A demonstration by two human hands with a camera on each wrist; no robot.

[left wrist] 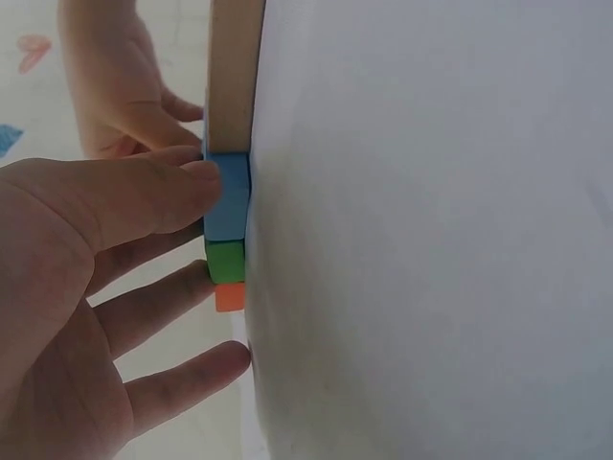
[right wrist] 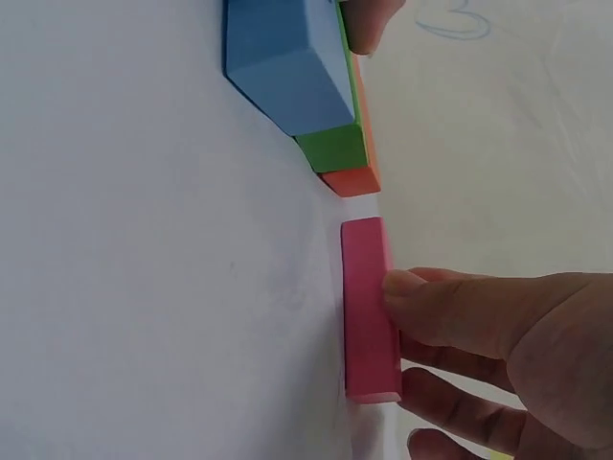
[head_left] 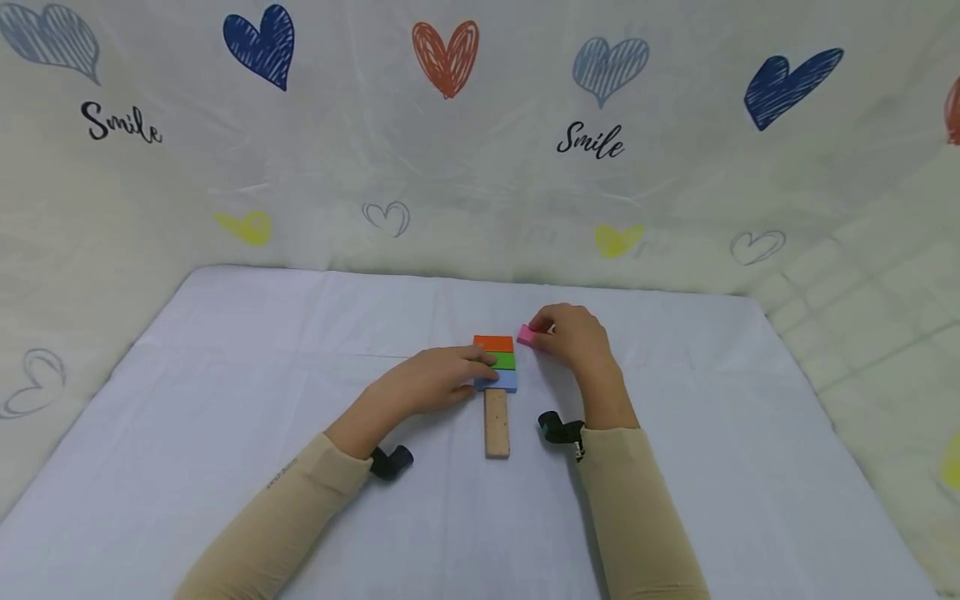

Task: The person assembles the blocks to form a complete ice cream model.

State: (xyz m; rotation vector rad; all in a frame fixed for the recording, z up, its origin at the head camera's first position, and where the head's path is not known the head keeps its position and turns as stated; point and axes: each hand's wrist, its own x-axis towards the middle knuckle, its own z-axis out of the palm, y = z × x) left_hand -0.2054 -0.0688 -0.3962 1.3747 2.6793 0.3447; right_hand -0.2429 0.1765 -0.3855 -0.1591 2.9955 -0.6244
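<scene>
On the white cloth, an orange block (head_left: 492,342), a green block (head_left: 505,361) and a blue block (head_left: 507,381) lie side by side in a column. Below the blue one, a plain wooden strip (head_left: 497,423) runs toward the person. My left hand (head_left: 427,381) rests over the left part of the column with extended fingers; its thumb touches the blue block's side in the left wrist view. Just right of the orange block, my right hand (head_left: 573,335) pinches a pink block (right wrist: 369,311) between thumb and fingers. A gap separates pink from orange.
A white cloth (head_left: 300,400) covers the table. Behind it hangs a pale backdrop (head_left: 510,183) printed with hearts and the word Smile. Small black cameras (head_left: 392,463) sit at both wrists, beside beige sleeves.
</scene>
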